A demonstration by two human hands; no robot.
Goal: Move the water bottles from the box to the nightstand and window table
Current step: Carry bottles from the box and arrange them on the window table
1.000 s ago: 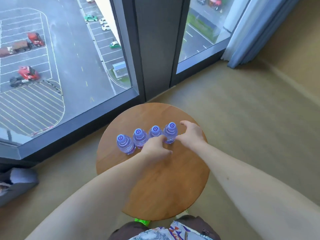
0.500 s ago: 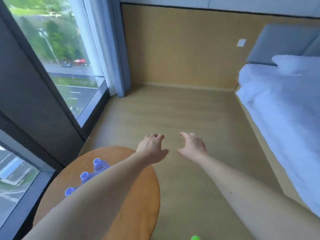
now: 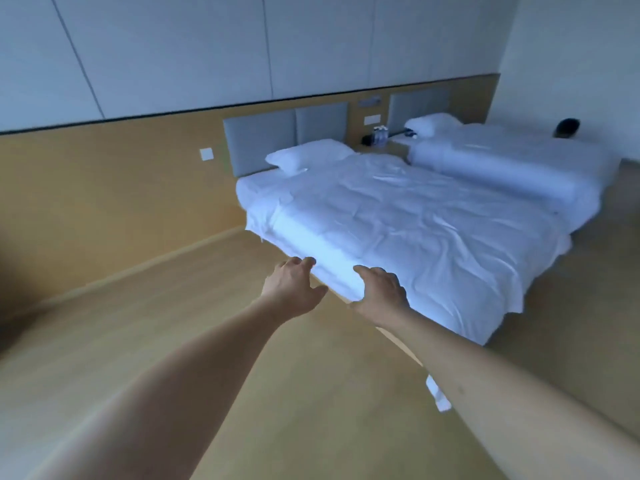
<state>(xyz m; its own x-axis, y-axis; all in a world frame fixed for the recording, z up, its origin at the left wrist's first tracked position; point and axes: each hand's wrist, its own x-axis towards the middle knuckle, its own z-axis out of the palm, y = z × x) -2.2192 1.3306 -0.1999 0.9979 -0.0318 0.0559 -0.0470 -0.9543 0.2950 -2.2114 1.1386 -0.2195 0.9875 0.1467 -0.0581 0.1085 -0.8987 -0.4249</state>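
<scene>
Both hands reach forward at mid-frame, side by side and apart from each other. The left hand (image 3: 294, 289) has loosely bent fingers and holds nothing; the right hand (image 3: 379, 291) is the same, fingers relaxed and spread, thumb pointing toward the left hand. Neither touches anything. Bare forearms run back from them to the bottom corners of the frame.

Just beyond the fingertips lies the near bed (image 3: 398, 220), its side edge and rumpled white duvet directly ahead of the hands. It stands between the hands and the nightstand. One white pillow (image 3: 308, 155) rests at its head, against two grey headboard panels (image 3: 287, 135). A small white object lies on the wooden floor (image 3: 173, 306) beside the right forearm; what it is cannot be told.

Past the near bed stands a second bed (image 3: 512, 164), also white, with one pillow of its own. Between the heads of the two beds sits the nightstand (image 3: 384, 148), well apart from both hands. On its tabletop stands a small cluster of water bottles (image 3: 380, 136); they are too small and blurred to count. A dark object sits just left of them.

A white wall switch (image 3: 206, 154) is on the tan wood wall panel left of the headboard. A dark rounded object (image 3: 568, 127) rests beyond the far bed.
</scene>
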